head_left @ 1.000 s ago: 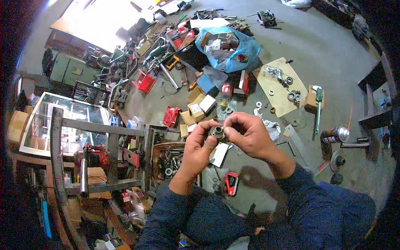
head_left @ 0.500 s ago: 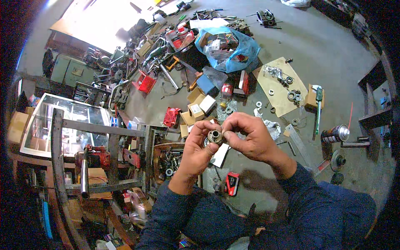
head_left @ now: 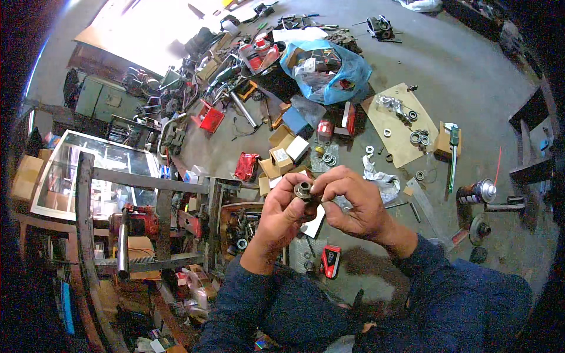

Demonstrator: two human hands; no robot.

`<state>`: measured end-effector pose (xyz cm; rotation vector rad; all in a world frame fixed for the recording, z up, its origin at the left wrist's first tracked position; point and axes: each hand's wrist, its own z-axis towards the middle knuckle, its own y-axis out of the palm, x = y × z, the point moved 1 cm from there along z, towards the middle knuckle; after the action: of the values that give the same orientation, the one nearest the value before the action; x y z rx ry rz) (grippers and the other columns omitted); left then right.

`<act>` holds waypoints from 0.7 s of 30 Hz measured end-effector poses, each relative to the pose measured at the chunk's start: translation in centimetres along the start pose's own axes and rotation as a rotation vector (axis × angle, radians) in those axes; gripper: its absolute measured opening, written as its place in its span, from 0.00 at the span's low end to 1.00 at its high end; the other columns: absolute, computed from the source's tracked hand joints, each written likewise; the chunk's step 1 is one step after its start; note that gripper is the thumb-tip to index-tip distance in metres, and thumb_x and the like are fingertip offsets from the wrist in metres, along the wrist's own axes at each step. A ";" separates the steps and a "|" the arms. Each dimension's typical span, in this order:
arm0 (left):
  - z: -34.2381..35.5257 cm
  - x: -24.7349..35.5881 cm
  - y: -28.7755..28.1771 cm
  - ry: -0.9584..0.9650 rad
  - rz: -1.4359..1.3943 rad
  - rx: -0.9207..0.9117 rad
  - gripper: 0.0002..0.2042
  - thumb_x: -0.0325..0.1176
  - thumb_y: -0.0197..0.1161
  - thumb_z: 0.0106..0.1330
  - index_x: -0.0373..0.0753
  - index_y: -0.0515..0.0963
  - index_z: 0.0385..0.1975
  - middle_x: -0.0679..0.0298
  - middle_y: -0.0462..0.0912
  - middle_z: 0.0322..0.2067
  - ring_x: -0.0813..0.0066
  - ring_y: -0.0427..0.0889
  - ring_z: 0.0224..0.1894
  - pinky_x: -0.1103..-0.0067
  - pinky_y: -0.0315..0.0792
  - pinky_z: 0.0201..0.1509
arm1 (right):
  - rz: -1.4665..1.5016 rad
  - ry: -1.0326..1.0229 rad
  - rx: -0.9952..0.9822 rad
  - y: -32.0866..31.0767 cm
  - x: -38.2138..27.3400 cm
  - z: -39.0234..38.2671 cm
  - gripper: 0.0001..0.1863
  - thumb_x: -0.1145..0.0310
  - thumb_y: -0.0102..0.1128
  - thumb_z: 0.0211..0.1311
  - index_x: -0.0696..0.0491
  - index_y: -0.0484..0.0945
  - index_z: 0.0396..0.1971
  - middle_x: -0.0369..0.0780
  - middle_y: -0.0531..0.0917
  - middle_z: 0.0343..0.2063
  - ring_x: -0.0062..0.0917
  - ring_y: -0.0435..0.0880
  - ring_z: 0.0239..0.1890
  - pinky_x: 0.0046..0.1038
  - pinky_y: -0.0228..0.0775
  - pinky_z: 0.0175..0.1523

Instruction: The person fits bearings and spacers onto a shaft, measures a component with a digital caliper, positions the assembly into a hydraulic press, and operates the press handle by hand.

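Observation:
A small round metal part [head_left: 303, 189] with a flange and a hole through its middle is gripped between the thumb and fingers of my left hand [head_left: 276, 215]. Its bore faces up toward me. My right hand [head_left: 359, 212] is close on its right side, with the fingers curled and the index fingertip at the part's edge. The right thumb is bent in below that finger; whatever may be pinched there is too small or hidden to make out. Both hands are raised above the floor, in front of opened cardboard boxes [head_left: 282, 154].
Bearings [head_left: 419, 138] lie on a cardboard sheet [head_left: 388, 115] at the right. A blue bag [head_left: 329, 82] of parts stands at the back. A spray can [head_left: 478, 192] and a caliper [head_left: 452, 159] are on the right. Left is a metal frame rack [head_left: 162, 182]; a red-black box [head_left: 331, 260] lies below my hands.
My right hand has shifted slightly right and down, its thumb drawing back from the metal part. My left hand still holds the part, turned a little. The whole view has shifted slightly.

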<state>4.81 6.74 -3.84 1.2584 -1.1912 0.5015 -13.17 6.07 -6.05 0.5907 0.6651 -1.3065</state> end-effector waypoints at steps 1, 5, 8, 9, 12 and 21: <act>0.0 0.0 -0.1 0.015 0.053 -0.017 0.25 0.44 0.65 0.65 0.37 0.66 0.54 0.66 0.75 0.40 0.80 0.72 0.35 0.83 0.68 0.37 | 0.001 -0.009 0.011 0.0 0.0 0.0 0.06 0.78 0.60 0.53 0.55 0.74 0.31 0.42 0.81 0.38 0.32 0.81 0.40 0.32 0.74 0.48; 0.0 0.0 -0.3 0.014 0.038 -0.043 0.25 0.43 0.66 0.64 0.36 0.66 0.53 0.66 0.75 0.41 0.80 0.74 0.36 0.83 0.70 0.39 | -0.046 -0.081 -0.024 0.0 -0.2 0.0 0.07 0.78 0.61 0.53 0.55 0.73 0.32 0.42 0.81 0.39 0.33 0.81 0.40 0.33 0.74 0.47; -0.2 0.2 -0.4 0.037 0.092 -0.003 0.26 0.45 0.66 0.64 0.34 0.66 0.53 0.65 0.76 0.41 0.80 0.76 0.39 0.83 0.72 0.42 | -0.172 -0.198 -0.053 0.1 -0.6 0.0 0.10 0.78 0.63 0.51 0.55 0.73 0.33 0.42 0.81 0.39 0.35 0.81 0.40 0.34 0.75 0.46; -0.2 0.4 -0.5 0.069 0.189 -0.012 0.27 0.46 0.66 0.64 0.33 0.66 0.54 0.64 0.77 0.42 0.80 0.76 0.40 0.83 0.72 0.42 | -0.242 -0.235 -0.092 0.1 -0.8 -0.1 0.12 0.76 0.64 0.51 0.56 0.73 0.35 0.43 0.80 0.40 0.37 0.81 0.41 0.35 0.75 0.46; -0.4 0.7 -0.8 0.120 0.322 -0.014 0.29 0.49 0.65 0.64 0.31 0.67 0.54 0.65 0.78 0.40 0.83 0.77 0.39 0.85 0.73 0.40 | -0.345 -0.322 -0.142 0.1 -1.2 0.0 0.14 0.71 0.64 0.50 0.58 0.74 0.37 0.44 0.79 0.41 0.39 0.81 0.43 0.36 0.77 0.46; -0.6 0.6 -0.5 0.001 0.203 0.069 0.26 0.49 0.62 0.67 0.31 0.69 0.52 0.66 0.78 0.37 0.84 0.74 0.31 0.86 0.68 0.32 | -0.452 -0.426 -0.211 -0.1 -0.9 0.2 0.12 0.74 0.64 0.51 0.58 0.74 0.36 0.44 0.78 0.40 0.38 0.81 0.43 0.35 0.77 0.46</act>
<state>5.73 6.91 -3.43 1.2008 -1.3177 0.6971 -13.32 6.50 -5.23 -0.0249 0.5867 -1.6899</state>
